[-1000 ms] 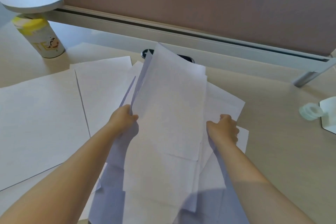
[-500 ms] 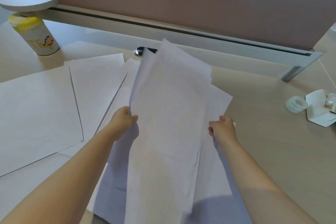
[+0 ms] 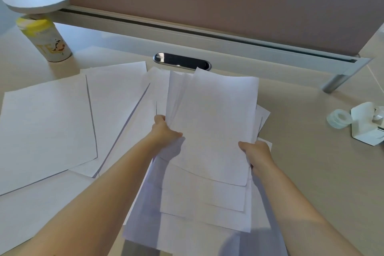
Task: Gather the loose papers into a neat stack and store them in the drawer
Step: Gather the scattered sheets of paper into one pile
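Bright daylight from upper left; soft shadows, wide-angle bending at edges.

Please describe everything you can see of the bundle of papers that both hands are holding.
The bundle of papers is several plain white sheets, fanned and uneven, their edges not aligned. It is held tilted above the desk. The left hand grips its left edge, the right hand its right edge. More loose sheets lie flat to its left.

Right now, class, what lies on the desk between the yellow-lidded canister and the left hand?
In the head view, loose white sheets lie flat and overlapping between the yellow-lidded canister and the left hand.
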